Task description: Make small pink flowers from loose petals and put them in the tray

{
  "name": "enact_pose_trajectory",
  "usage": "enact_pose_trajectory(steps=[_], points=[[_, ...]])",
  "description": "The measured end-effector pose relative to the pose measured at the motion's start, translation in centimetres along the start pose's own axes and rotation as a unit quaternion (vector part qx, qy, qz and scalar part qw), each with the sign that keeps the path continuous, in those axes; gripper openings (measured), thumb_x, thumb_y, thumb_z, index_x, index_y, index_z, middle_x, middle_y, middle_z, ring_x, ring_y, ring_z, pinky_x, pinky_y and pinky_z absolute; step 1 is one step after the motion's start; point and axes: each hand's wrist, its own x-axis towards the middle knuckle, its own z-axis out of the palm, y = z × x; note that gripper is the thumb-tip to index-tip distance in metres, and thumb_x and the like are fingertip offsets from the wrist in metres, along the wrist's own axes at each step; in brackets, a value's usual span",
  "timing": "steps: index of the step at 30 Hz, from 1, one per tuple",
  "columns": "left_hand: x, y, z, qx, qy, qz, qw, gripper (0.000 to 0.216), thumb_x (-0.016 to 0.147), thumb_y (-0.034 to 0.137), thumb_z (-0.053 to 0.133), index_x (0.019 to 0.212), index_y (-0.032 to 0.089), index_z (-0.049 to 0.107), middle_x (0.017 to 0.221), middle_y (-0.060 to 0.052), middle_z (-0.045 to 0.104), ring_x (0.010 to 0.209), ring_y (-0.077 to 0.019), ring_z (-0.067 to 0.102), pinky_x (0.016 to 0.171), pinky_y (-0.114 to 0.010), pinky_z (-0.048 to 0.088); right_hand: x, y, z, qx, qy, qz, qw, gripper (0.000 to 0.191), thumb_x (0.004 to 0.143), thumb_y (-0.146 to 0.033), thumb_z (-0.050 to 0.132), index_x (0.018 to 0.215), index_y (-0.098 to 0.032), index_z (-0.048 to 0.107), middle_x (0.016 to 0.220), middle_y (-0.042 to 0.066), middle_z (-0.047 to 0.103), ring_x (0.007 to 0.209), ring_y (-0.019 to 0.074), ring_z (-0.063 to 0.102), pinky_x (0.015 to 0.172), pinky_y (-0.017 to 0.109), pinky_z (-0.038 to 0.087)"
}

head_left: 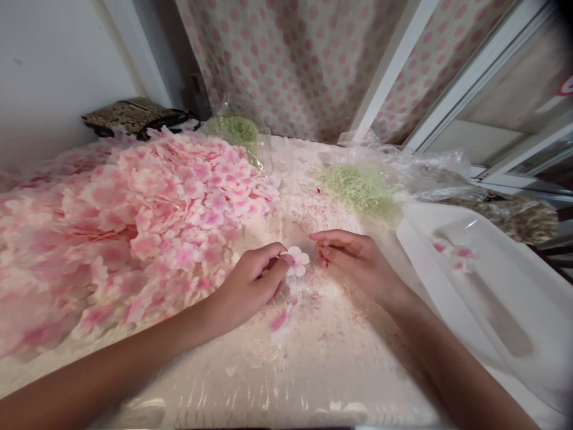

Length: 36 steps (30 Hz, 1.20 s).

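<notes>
My left hand (259,278) is closed, pinching a pale pink-and-white artificial flower (298,261) between thumb and forefinger over the middle of the table. Below those fingers, more pink petals (280,319) show on thin stems; I cannot tell whether they hang from the same hand. My right hand (353,257) hovers just to the right of the flower, apart from it. Its fingers are bent and drawn together near the thumb, and whatever they may hold is too small to make out.
A large heap of pink artificial flowers (179,197) covers the table's left side. Pale green stems (358,188) lie at the back right, near clear plastic (430,170). A bag of green stems (237,128) sits behind. At right, a white tray (416,224) holds several blossoms (463,252).
</notes>
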Motion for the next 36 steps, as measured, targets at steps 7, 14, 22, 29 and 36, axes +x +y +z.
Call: enact_pose_trajectory(steps=[7,14,22,29,36], points=[[-0.2,-0.1,-0.1,0.042,0.005,0.008,0.999,0.031,0.090,0.032,0.042,0.063,0.018,0.036,0.046,0.007,0.041,0.042,-0.0052,0.039,0.044,-0.018,0.031,-0.1,-0.4,0.1,0.147,-0.014,0.052,0.988,0.004,0.076,-0.020,0.061,0.077,-0.018,0.064,0.069,-0.002,0.057,0.067,0.0089,0.051,0.064,0.024,0.040],[-0.1,-0.2,0.0,0.047,0.006,0.014,0.999,0.031,0.089,0.032,0.042,0.064,0.018,0.034,0.046,0.008,0.041,0.042,-0.0055,0.039,0.044,-0.018,0.031,-0.4,-1.1,0.6,0.241,-0.015,0.090,0.966,0.006,0.075,-0.012,0.059,0.072,-0.016,0.061,0.071,0.000,0.061,0.062,0.0069,0.053,0.061,0.021,0.042],[0.0,-0.2,-0.1,0.075,0.012,0.031,0.997,0.031,0.089,0.033,0.041,0.063,0.018,0.035,0.047,0.007,0.042,0.043,-0.0052,0.040,0.044,-0.017,0.031,-0.6,-0.9,0.6,0.268,-0.024,0.084,0.959,0.014,0.076,-0.013,0.062,0.087,-0.020,0.067,0.076,-0.002,0.064,0.066,0.0057,0.059,0.065,0.018,0.048],[-0.2,-0.2,0.1,0.071,0.012,0.032,0.997,0.030,0.090,0.033,0.040,0.064,0.018,0.035,0.048,0.008,0.042,0.043,-0.0047,0.038,0.043,-0.016,0.032,-0.9,-0.5,0.8,0.137,0.006,-0.024,0.990,0.007,0.077,-0.017,0.065,0.080,-0.022,0.068,0.080,0.000,0.068,0.070,0.0084,0.062,0.070,0.023,0.050],[-0.1,-0.4,0.0,0.073,0.000,0.036,0.997,0.030,0.091,0.035,0.039,0.066,0.018,0.037,0.051,0.007,0.043,0.044,-0.0053,0.040,0.044,-0.017,0.032,-1.4,-1.0,1.4,-0.011,0.046,-0.087,0.995,0.010,0.074,-0.016,0.067,0.079,-0.025,0.069,0.077,-0.002,0.067,0.071,0.0106,0.061,0.065,0.023,0.049]])
